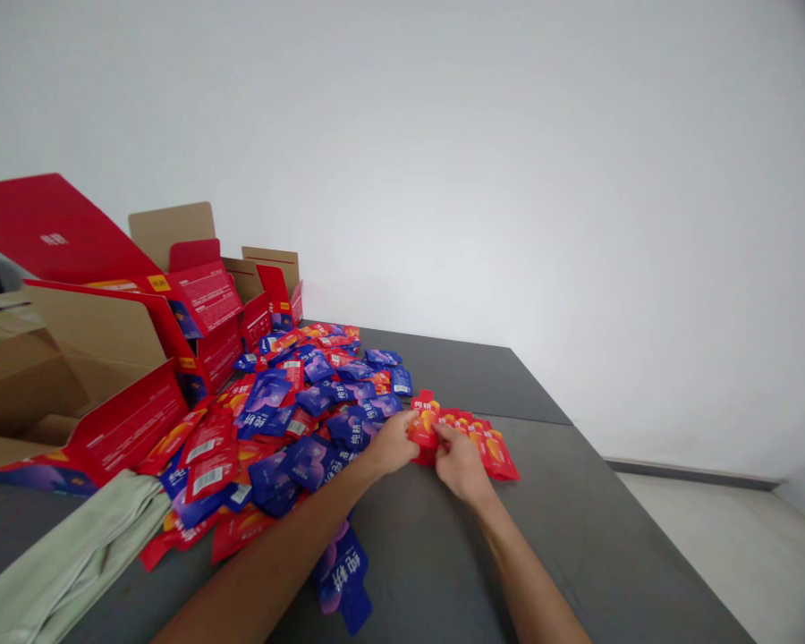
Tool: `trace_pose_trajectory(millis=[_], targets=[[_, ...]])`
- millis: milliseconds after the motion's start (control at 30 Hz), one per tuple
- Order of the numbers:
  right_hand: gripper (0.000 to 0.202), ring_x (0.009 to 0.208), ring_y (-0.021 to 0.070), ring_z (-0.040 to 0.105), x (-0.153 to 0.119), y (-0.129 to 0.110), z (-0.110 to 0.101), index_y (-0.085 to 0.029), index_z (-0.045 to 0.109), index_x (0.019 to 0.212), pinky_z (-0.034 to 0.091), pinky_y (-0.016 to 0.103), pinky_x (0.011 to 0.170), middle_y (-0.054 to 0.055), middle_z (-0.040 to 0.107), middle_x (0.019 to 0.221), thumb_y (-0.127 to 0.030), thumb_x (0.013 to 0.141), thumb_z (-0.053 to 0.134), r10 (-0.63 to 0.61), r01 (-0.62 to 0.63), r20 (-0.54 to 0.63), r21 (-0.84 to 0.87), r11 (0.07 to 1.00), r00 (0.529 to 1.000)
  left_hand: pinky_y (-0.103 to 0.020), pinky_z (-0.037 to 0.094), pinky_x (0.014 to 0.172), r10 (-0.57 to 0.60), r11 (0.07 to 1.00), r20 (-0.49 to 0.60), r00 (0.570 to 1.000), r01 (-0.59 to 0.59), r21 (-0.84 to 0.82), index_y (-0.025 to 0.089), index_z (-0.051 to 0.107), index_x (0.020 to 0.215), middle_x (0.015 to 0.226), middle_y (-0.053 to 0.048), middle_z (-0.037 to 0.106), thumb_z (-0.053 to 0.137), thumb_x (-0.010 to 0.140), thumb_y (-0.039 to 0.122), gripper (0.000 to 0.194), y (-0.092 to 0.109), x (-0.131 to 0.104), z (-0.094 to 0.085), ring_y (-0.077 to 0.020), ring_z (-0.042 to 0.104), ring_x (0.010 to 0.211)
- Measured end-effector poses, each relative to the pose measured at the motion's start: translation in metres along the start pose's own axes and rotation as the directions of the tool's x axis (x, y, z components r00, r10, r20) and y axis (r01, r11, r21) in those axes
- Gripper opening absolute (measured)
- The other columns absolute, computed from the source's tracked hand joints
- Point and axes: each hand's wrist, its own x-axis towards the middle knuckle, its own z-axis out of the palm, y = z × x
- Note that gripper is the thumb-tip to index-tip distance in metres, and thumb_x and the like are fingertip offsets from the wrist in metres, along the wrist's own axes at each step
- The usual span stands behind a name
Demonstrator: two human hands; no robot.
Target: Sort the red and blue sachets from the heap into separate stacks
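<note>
My left hand [395,444] pinches the left side of a red packet [425,410] that has an orange picture and white lettering. At the lower right edge of the same packet, my right hand [461,463] has its fingers closed against it. An overlapping row of similar red packets [500,450] lies on the dark table [443,555], just behind and to the right of my right hand. Left of my hands spreads a loose heap of red and blue packets, with a blue packet [343,572] lying near my left forearm.
Open red cardboard boxes [127,420] stand along the left, flaps raised, with a smaller open box [285,291] farther back. A pale green cloth [87,559] lies at the front left. The white wall [443,179] rises behind the table, whose right edge drops to a light floor [724,537].
</note>
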Motion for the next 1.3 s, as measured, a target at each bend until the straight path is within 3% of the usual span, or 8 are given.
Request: trace_pose_trajectory(millis=[133, 300, 400, 533, 700, 933, 1133, 1300], targets=[[0.051, 0.119, 0.0306, 0.05, -0.007, 0.002, 0.001, -0.009, 0.062, 0.124, 0.034, 0.041, 0.104, 0.017, 0.059, 0.129, -0.01, 0.074, 0.052, -0.097, 0.102, 0.031, -0.33, 0.938, 0.995, -0.036, 0.038, 0.108, 0.143, 0.915, 0.022, 0.99, -0.14, 0.379, 0.017, 0.055, 0.126, 0.136, -0.009, 0.053, 0.055, 0.067, 0.006, 0.06, -0.01, -0.003, 0.004, -0.0225, 0.05, 0.121], [0.047, 0.115, 0.0322, 0.046, -0.014, -0.003, 0.0, -0.016, 0.061, 0.124, 0.034, 0.043, 0.096, 0.013, 0.058, 0.128, -0.013, 0.078, 0.049, -0.108, 0.127, 0.068, -0.46, 0.879, 0.992, -0.039, 0.034, 0.109, 0.05, 0.698, 0.031, 0.998, -0.057, 0.714, 0.016, 0.05, 0.133, 0.137, -0.013, 0.051, 0.047, 0.085, 0.023, 0.049, -0.014, -0.011, 0.007, -0.025, 0.044, 0.128], [0.045, 0.12, 0.0352, 0.04, -0.019, -0.007, 0.0, -0.019, 0.06, 0.125, 0.033, 0.045, 0.094, 0.012, 0.056, 0.131, -0.018, 0.081, 0.049, -0.095, 0.107, 0.049, -0.492, 0.864, 0.994, -0.046, 0.034, 0.108, 0.003, 0.577, 0.037, 0.999, -0.032, 0.816, 0.019, 0.045, 0.138, 0.139, -0.013, 0.049, 0.05, 0.084, 0.034, 0.057, -0.009, -0.014, 0.008, -0.0298, 0.042, 0.128], [0.044, 0.128, 0.0355, 0.034, -0.023, -0.007, 0.003, -0.02, 0.058, 0.126, 0.027, 0.046, 0.1, 0.013, 0.051, 0.136, -0.022, 0.083, 0.05, -0.089, 0.111, 0.067, -0.513, 0.851, 0.994, -0.049, 0.033, 0.106, -0.075, 0.5, 0.069, 0.995, -0.022, 0.866, 0.02, 0.037, 0.144, 0.146, -0.014, 0.043, 0.055, 0.079, 0.036, 0.069, -0.006, -0.017, 0.007, -0.0327, 0.038, 0.132], [0.045, 0.137, 0.0367, 0.025, -0.024, 0.0, 0.006, -0.023, 0.056, 0.13, 0.018, 0.049, 0.107, 0.01, 0.042, 0.147, -0.025, 0.085, 0.049, -0.057, 0.084, 0.066, -0.554, 0.828, 0.996, -0.047, 0.031, 0.107, -0.073, 0.479, 0.066, 0.995, -0.023, 0.878, 0.019, 0.038, 0.144, 0.147, -0.014, 0.042, 0.047, 0.086, 0.038, 0.062, -0.009, -0.02, 0.009, -0.0314, 0.035, 0.135], [0.049, 0.138, 0.0343, 0.027, -0.024, 0.005, 0.011, -0.026, 0.053, 0.135, 0.016, 0.049, 0.11, 0.007, 0.042, 0.148, -0.027, 0.087, 0.046, 0.01, 0.036, 0.081, -0.543, 0.839, 0.997, -0.05, 0.028, 0.108, -0.104, 0.458, 0.078, 0.992, -0.022, 0.889, 0.015, 0.036, 0.145, 0.15, -0.016, 0.037, 0.038, 0.089, 0.036, 0.06, -0.009, -0.021, 0.015, -0.032, 0.032, 0.137], [0.053, 0.138, 0.0359, 0.027, -0.025, -0.001, 0.01, -0.023, 0.053, 0.135, 0.019, 0.053, 0.109, 0.01, 0.043, 0.147, -0.022, 0.082, 0.051, -0.064, 0.065, 0.018, -0.511, 0.857, 0.998, -0.05, 0.029, 0.107, -0.023, 0.49, 0.044, 0.999, -0.027, 0.871, 0.01, 0.037, 0.143, 0.148, -0.019, 0.039, 0.048, 0.079, 0.03, 0.068, -0.003, -0.024, 0.014, -0.034, 0.034, 0.135], [0.049, 0.136, 0.0354, 0.03, -0.021, -0.025, 0.016, -0.022, 0.059, 0.128, 0.022, 0.053, 0.109, 0.01, 0.049, 0.142, -0.017, 0.08, 0.052, -0.141, 0.124, -0.001, -0.463, 0.878, 0.99, -0.048, 0.03, 0.107, 0.008, 0.508, 0.016, 1.0, -0.018, 0.861, 0.013, 0.045, 0.137, 0.144, -0.018, 0.043, 0.047, 0.081, 0.028, 0.058, 0.007, -0.038, -0.003, -0.0326, 0.038, 0.131]])
